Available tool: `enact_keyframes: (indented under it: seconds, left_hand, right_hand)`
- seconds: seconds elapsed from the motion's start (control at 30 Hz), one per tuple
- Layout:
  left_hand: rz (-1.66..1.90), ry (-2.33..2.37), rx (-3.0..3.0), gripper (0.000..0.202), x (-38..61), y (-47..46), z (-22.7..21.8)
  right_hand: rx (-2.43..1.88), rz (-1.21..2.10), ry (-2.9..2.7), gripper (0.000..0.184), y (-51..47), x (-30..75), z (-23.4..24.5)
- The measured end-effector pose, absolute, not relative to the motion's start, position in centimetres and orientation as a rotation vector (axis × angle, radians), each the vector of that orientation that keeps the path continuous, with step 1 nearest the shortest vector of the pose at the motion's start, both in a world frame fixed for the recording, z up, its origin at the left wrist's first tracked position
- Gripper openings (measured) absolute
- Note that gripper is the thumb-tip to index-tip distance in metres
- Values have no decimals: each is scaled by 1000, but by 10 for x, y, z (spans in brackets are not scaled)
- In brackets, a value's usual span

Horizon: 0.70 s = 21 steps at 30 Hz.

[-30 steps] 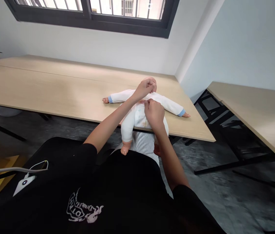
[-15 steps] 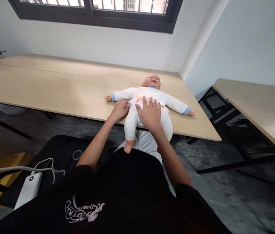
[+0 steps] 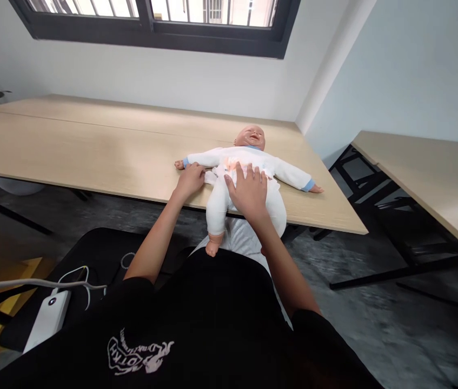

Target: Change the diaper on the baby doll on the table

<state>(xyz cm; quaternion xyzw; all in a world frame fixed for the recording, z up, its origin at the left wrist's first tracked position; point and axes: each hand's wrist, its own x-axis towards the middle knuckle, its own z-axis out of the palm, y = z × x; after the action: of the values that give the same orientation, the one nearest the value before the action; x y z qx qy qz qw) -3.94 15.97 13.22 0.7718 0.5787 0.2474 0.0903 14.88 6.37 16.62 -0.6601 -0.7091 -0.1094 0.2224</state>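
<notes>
Long light-wood surface (image 3: 91,156) runs 9 to 3 o'clock across the view. A 2nd light-wood tabletop (image 3: 423,178) sits well apart at 3 o'clock.

Plastic baby doll in white romper w/ blue cuffs (image 3: 253,156) lies on its back at the near edge of the surface, right of centre. Head to 12 o'clock, arms out to 9 and 3. Legs hang off the edge toward 6 o'clock, over the person's lap.

Right hand (image 3: 249,189): flat on the doll's belly, fingers spread apart, pressing not gripping. Left hand (image 3: 190,180): at the doll's 9 o'clock side, just under its sleeve, fingers curled on the white cloth. Can't tell if pinched shut.

White power bank w/ cable (image 3: 46,319) lies on a black seat at 7 o'clock, well apart from both hands.

Risk (judgement): lower body is unsupported, so any tug toward 6 o'clock could slide the doll off the edge. A flat palm won't stop that. Loose cloth under the left hand may bunch or snag.
</notes>
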Motion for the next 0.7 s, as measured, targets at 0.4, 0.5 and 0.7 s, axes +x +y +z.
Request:
enact_keyframes:
  seconds: [0.4, 0.5, 0.7]
  left_hand:
    - [877, 1758, 2047, 19, -59, 145, 140]
    - [1062, 1530, 1752, 21, -60, 146, 148]
    - [1279, 1075, 1371, 25, -36, 141, 169]
  right_hand:
    - [-1825, -319, -1948, 61, 65, 149, 164]
    - [-1840, -299, -1958, 62, 63, 149, 166]
    - [-1804, -230, -2107, 51, 59, 146, 175]
